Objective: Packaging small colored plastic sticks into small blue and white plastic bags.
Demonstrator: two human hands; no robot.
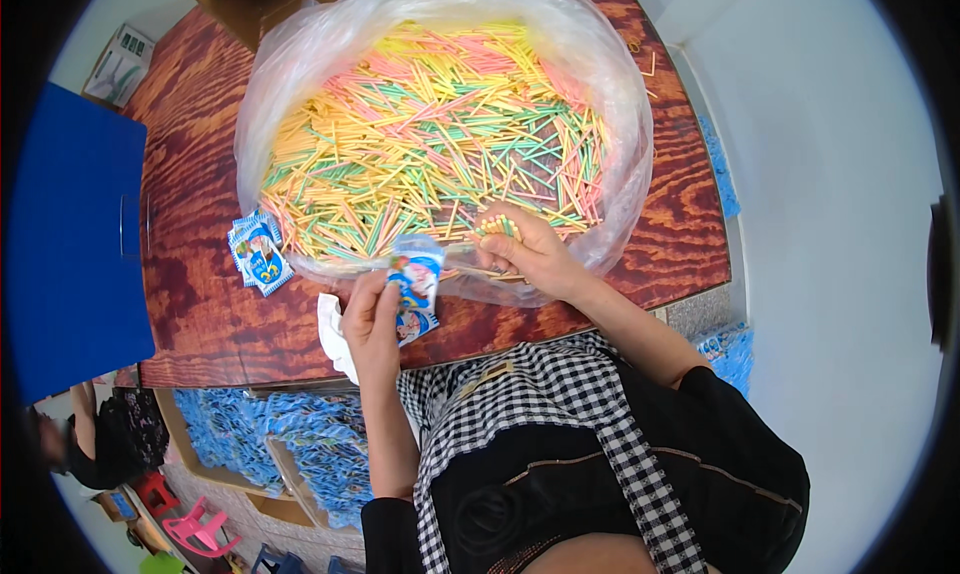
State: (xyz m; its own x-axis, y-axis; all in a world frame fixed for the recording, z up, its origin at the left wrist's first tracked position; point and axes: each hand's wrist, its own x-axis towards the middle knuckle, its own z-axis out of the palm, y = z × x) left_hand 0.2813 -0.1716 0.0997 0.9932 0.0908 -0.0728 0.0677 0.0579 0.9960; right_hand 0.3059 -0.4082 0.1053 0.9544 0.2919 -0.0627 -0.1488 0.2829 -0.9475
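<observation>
Head camera view, looking down: a glossy red-brown table with dark wood grain (190,224) fills the middle of the frame. A white wall (830,224) runs down the right side; a flat blue panel (80,244) covers the left. At lower left, open cardboard cartons hold masses of small blue packets (320,459), near a pink plastic chair (203,529) and another person, partly seen at the frame's edge.

At upper centre, a large clear plastic bag (635,164) lies open, its rim spread around hundreds of thin pink, yellow and green sticks (420,134). Left of centre, a small pile of blue-and-white printed packets (260,254) rests on the table beside the bag. The packets carry pictures and lettering, too small to tell clearly.

Just below centre, the left hand (370,324) pinches one blue-and-white packet with a clear upper edge (417,277) between thumb and fingers. Right of it, at the bag's near rim, the right hand (530,254) is curled closed around a small bundle of pale sticks (498,228), their ends showing.
</observation>
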